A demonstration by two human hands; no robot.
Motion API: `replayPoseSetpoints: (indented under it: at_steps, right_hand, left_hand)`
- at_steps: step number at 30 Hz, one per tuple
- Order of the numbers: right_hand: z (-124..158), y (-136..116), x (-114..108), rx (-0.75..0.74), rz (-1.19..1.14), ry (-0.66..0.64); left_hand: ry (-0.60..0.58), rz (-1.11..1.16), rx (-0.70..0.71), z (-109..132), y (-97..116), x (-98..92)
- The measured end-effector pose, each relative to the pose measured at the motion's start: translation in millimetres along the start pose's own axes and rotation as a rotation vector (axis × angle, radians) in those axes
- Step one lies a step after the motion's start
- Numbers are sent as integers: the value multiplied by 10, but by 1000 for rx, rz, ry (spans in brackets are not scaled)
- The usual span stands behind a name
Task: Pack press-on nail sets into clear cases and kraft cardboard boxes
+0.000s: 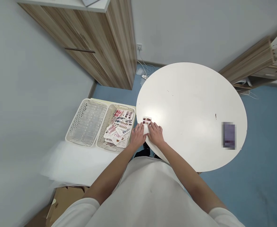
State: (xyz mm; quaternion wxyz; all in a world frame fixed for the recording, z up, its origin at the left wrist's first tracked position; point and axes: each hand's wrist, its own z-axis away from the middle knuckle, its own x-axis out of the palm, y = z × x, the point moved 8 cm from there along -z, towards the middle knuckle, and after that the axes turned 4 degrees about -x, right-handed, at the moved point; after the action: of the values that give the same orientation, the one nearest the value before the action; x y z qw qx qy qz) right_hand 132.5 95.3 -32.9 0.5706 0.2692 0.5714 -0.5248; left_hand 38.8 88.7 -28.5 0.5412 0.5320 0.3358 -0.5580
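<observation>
A small white card of dark red press-on nails (147,120) lies on the round white table (192,110) at its left edge. My left hand (138,135) and my right hand (155,134) rest side by side just below it, fingers stretched forward and touching the card's near edge. Both hands lie flat with the fingers slightly apart. Left of the table, a white mesh basket (116,127) holds several more nail cards in pink and red.
A second mesh basket (86,123) with clear packets sits beside the first on a low white surface. A blurred dark object (228,135) lies near the table's right edge. A wooden cabinet (98,44) stands behind, shelves at right, blue floor around.
</observation>
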Motion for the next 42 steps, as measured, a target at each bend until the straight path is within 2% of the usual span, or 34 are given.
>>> replayPoseSetpoints:
  at_steps: [8, 13, 21, 26, 31, 36, 42]
  right_hand:
    - [-1, 6, 13, -15, -13, 5]
    - [190, 40, -57, -37, -37, 18]
    - [692, 224, -118, -56, -59, 5]
    - [906, 271, -182, -124, -99, 25]
    - [1074, 234, -64, -213, -112, -19]
    - [1147, 110, 37, -315, -104, -69]
    - [1043, -137, -2, -400, -80, -80]
  left_hand:
    - [22, -6, -6, 3, 5, 17]
    - [34, -4, -31, 90, 80, 16]
    - [20, 64, -94, 510, 364, 35]
    - [15, 137, -156, 750, 578, 85]
    - [23, 195, -224, 1057, 704, 212]
    - [15, 236, -338, 1352, 627, 253]
    - [54, 276, -447, 1583, 390, 136]
